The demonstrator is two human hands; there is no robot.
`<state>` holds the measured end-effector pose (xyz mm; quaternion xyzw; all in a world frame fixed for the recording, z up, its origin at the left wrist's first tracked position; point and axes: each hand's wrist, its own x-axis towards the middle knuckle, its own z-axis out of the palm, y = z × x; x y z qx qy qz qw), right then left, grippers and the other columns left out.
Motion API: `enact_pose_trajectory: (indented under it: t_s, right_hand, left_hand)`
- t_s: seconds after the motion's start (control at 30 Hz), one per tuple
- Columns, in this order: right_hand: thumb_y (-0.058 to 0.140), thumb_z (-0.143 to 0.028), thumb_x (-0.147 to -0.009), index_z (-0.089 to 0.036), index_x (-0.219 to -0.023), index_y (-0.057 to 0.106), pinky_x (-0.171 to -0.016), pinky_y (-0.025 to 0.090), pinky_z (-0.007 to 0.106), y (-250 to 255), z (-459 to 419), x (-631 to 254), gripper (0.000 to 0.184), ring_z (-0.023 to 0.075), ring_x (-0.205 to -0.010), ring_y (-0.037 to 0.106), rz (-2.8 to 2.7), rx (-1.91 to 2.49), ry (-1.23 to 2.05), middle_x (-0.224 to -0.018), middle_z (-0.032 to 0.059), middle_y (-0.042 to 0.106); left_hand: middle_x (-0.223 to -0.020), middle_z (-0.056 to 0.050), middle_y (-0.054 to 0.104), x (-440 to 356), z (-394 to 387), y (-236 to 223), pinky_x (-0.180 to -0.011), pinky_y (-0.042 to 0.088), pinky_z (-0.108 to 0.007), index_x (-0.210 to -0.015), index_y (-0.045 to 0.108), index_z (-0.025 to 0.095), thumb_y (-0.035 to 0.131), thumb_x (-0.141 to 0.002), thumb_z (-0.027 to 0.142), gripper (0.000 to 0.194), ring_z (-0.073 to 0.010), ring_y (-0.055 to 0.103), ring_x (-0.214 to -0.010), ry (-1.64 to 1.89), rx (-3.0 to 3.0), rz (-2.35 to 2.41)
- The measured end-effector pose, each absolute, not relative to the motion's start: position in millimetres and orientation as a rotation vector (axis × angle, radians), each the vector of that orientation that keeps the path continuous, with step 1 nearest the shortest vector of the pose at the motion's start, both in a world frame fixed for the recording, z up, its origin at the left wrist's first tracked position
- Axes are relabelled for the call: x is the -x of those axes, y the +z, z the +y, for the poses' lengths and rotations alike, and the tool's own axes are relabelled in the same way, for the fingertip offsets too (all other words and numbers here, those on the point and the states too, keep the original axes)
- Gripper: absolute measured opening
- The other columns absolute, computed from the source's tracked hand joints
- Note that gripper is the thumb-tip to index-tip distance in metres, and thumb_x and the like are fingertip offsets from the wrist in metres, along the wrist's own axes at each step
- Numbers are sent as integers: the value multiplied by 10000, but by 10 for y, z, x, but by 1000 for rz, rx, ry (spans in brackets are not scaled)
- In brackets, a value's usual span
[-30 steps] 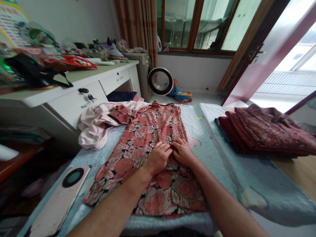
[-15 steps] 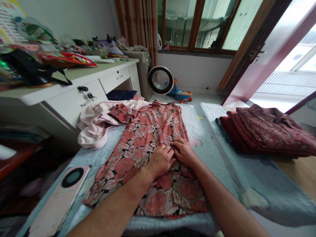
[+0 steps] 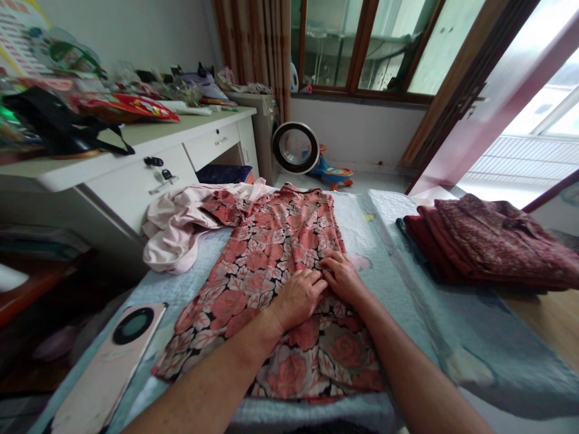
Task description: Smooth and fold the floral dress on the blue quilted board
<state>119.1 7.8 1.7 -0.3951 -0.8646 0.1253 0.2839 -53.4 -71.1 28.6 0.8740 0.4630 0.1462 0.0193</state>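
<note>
A floral shirt in red, pink and black lies spread on a pale blue quilted cover, its collar end away from me. My left hand rests on the middle of the shirt, fingers curled and gripping the fabric. Right beside it, my right hand holds the cloth near the shirt's right edge with bent fingers. The fingertips of both hands nearly meet; the fabric pinched under them is partly hidden. One sleeve of the shirt reaches left over a crumpled pale pink garment.
Folded dark red clothes are stacked at the right. A phone lies at the front left. Beyond stand a cluttered white desk, a washing machine with its round door swung out, and a blue and orange ride-on toy.
Both hands have shifted very slightly to the right and toward me, staying on the shirt. The shirt lies almost as before.
</note>
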Motion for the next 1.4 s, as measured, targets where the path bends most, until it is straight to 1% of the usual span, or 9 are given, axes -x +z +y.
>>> enact_pose_trajectory:
  t_s: [0.13,0.33,0.53,0.77,0.93,1.07,1.23,1.4]
  right_hand:
    - [558,-156,-876,-207,-1001,699,-985,444,397,16,86,-1198,195,240,-1077,536,-2304,1065,335,-1136,87,622]
    - [564,-144,-864,-202,-982,694,-984,448,384,24,91,-1203,185,234,-1075,545,-2292,1091,333,-1124,85,625]
    - [553,-150,-858,-207,-995,685,-1002,449,368,-6,125,-1236,199,222,-1117,560,-2274,1088,337,-1148,83,625]
    - [555,-150,-850,-202,-999,682,-990,455,371,-34,145,-1233,202,224,-1096,573,-2255,1101,336,-1119,82,633]
    - [564,-143,-830,-198,-994,686,-970,465,379,-85,168,-1240,212,227,-1063,581,-2225,1098,351,-1095,81,639]
    - [559,-145,-830,-209,-1000,687,-982,459,386,-128,181,-1249,222,223,-1069,578,-2198,1087,368,-1108,74,639]
    - [536,-125,-828,-212,-960,693,-971,463,369,-123,194,-1244,222,210,-1046,580,-2159,1090,395,-1075,64,644]
    - [522,-125,-842,-205,-960,687,-975,456,359,-65,181,-1237,218,207,-1048,575,-2183,1114,389,-1072,67,644]
  left_hand:
    - [-1126,-64,602,524,-719,302,-956,458,-382,-1149,600,206,490,-956,172,225,-225,524,-1074,431,-2728,1358]
    - [-1107,-57,609,537,-716,316,-933,471,-391,-1138,617,220,481,-962,183,225,-230,522,-1054,395,-2736,1339]
    - [-1122,-57,603,539,-714,314,-946,470,-388,-1143,621,227,482,-963,185,231,-224,519,-1061,404,-2728,1325]
    - [-1126,-55,607,532,-713,302,-936,470,-383,-1115,638,229,494,-958,193,216,-227,518,-1060,406,-2722,1334]
    - [-1137,-41,645,497,-714,279,-959,454,-366,-1158,633,237,475,-972,188,249,-213,509,-1077,424,-2715,1255]
    - [-1152,-29,659,483,-707,258,-952,454,-359,-1179,627,246,486,-973,199,254,-208,504,-1070,416,-2726,1228]
    - [-1160,-27,651,482,-700,259,-942,456,-357,-1175,633,263,458,-998,252,250,-211,500,-1061,415,-2758,1196]
    - [-1146,-42,637,479,-718,283,-943,457,-366,-1169,646,270,472,-984,233,256,-218,493,-1062,384,-2770,1204]
